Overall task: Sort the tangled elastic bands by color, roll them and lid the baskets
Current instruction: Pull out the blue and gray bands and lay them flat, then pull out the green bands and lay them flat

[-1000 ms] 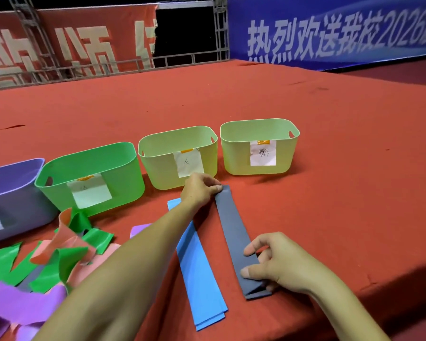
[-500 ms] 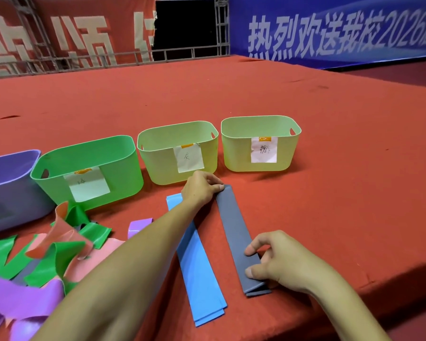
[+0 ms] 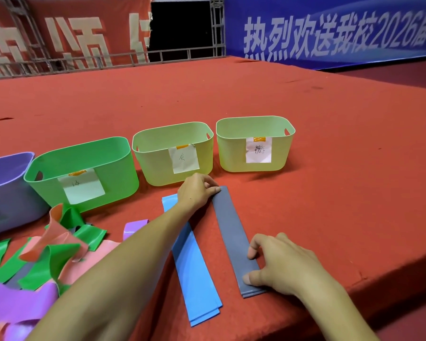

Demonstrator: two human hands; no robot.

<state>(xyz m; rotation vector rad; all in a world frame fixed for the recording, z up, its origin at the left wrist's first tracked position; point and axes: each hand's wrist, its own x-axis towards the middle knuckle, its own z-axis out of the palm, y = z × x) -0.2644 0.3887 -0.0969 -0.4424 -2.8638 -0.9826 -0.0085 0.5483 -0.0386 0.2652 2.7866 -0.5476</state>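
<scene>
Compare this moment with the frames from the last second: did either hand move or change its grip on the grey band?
Hardly any change. The left hand still holds the far end of the grey band and the right hand its near end. The blue band and the baskets stayed put; only the camera shifted slightly.

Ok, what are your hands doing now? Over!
Left hand pinching grey band far end. Right hand pressing near end. Band flat, unrolled. Blue band alongside. Nothing blocking.
</scene>
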